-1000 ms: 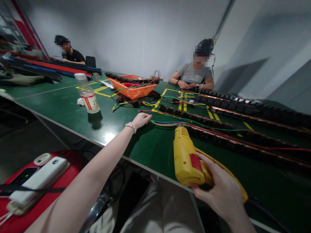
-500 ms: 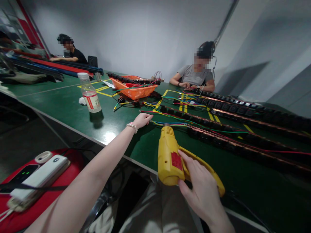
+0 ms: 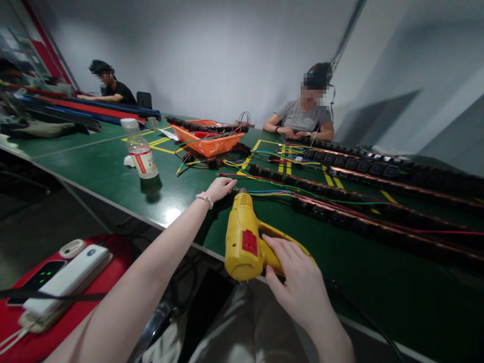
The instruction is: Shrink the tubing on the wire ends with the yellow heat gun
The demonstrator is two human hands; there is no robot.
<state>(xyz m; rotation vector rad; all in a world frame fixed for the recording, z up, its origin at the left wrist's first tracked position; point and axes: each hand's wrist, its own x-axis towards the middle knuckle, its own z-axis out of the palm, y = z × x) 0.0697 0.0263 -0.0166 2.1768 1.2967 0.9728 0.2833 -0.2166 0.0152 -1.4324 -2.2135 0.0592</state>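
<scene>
My right hand (image 3: 293, 269) is wrapped around the handle of a yellow heat gun (image 3: 242, 237) with a red label. The gun's nozzle points away from me, close to the fingertips of my left hand (image 3: 220, 189). Those fingers are closed in a pinch at the ends of several coloured wires (image 3: 270, 192), which run right to a long black strip with copper bars (image 3: 340, 218). The very tips of the wires are hidden by my fingers and the nozzle.
An orange basket (image 3: 206, 143) holding black strips stands further back. A plastic bottle (image 3: 141, 154) is left of my hand. More wired strips (image 3: 351, 166) lie to the right. Two co-workers sit across the green table (image 3: 94, 176). A white power bank (image 3: 68, 280) rests on a red stool at lower left.
The heat gun in my right hand has moved left, bringing its nozzle nearer my left fingertips. My left hand has stayed almost in place.
</scene>
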